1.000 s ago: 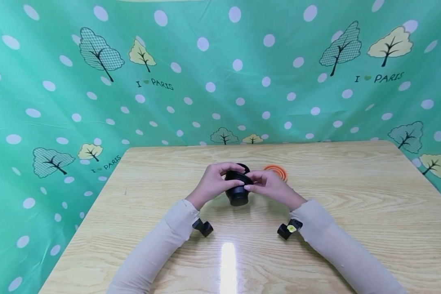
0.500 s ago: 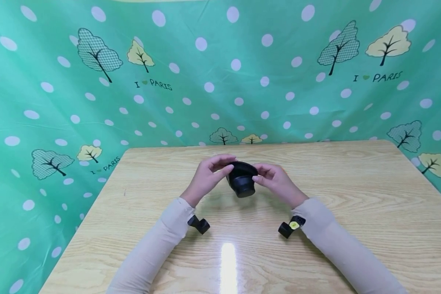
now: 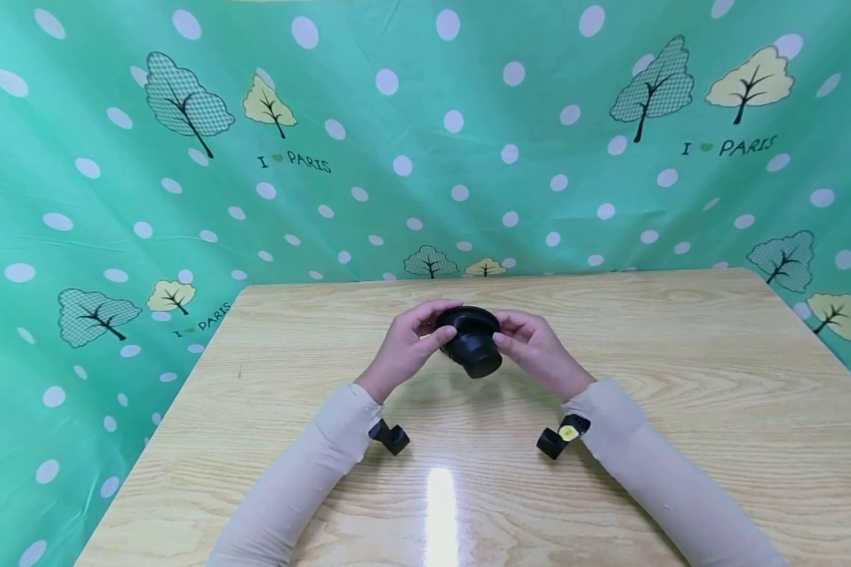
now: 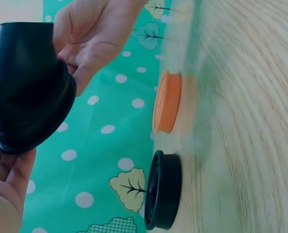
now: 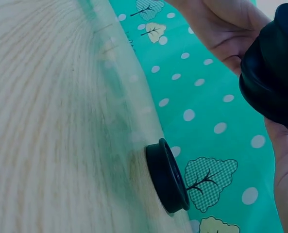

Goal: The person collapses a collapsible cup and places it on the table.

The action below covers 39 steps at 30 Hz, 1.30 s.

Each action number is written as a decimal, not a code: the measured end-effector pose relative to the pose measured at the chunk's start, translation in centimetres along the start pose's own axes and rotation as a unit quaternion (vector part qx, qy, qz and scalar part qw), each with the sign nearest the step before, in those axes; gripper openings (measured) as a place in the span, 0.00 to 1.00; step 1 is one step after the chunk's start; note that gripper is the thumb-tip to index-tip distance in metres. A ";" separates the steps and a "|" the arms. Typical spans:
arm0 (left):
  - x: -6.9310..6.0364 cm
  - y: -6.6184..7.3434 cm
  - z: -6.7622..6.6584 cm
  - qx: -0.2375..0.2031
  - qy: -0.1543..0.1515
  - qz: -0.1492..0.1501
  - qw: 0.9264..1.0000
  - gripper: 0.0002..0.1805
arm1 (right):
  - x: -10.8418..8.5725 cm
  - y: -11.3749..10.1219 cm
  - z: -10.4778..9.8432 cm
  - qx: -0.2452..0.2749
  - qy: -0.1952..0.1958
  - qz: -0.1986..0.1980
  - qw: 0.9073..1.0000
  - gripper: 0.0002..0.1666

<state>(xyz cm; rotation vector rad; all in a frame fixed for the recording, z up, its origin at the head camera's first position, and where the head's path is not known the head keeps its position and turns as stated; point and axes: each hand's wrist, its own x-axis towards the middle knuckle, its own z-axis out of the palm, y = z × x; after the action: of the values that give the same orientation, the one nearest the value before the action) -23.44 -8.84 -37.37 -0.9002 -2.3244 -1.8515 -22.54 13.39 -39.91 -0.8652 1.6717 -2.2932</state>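
A black collapsible cup (image 3: 480,350) with a wide rim and a stepped, narrowing body is held above the table, tilted with its narrow end toward me. My left hand (image 3: 406,346) grips the rim's left side, thumb in front and fingers behind. On the opposite side, my right hand (image 3: 536,354) pinches the rim, thumb near the body. The left wrist view shows the cup (image 4: 25,87) between both hands, its narrow end up in that picture. The cup's inside is hidden.
A flat black ringed disc (image 4: 165,191) and an orange one (image 4: 168,102) lie on the wooden table (image 3: 291,472); the head view hides both behind hands and cup. A patterned green cloth (image 3: 369,118) hangs beyond the table's far edge.
Both hands have raised the cup slightly and shifted their hold toward the rim's sides. Its narrow end has swung to the right. The orange disc, visible earlier, is now covered.
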 end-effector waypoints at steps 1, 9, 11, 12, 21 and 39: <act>0.0 0.0 0.0 0.010 0.004 0.002 1.000 0.18 | 0.0 0.1 0.0 -0.004 0.003 0.000 1.000 0.16; 0.1 -0.3 0.4 0.031 0.023 -0.004 0.999 0.16 | 0.0 0.3 0.1 -0.048 0.033 0.000 0.998 0.14; 0.2 -0.4 0.4 0.043 0.026 -0.006 0.999 0.15 | 0.1 0.2 0.1 -0.061 0.039 0.001 0.997 0.14; 0.1 0.0 0.5 0.049 0.027 -0.005 0.998 0.14 | 0.1 0.3 0.1 -0.068 0.042 0.003 0.997 0.14; 0.2 -0.7 0.4 0.057 0.030 0.004 0.998 0.14 | 0.2 -0.1 -0.1 -0.122 0.061 0.039 0.990 0.14; -0.5 -0.5 0.9 0.137 -0.011 -0.002 0.990 0.17 | 0.5 -0.6 1.0 -0.324 0.014 0.076 0.943 0.14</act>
<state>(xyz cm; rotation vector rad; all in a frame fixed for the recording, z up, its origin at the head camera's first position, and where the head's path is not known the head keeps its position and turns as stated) -22.95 -8.31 -38.22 -0.8838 -2.5121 -1.4764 -22.33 12.58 -38.99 -0.7616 2.4599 -1.6604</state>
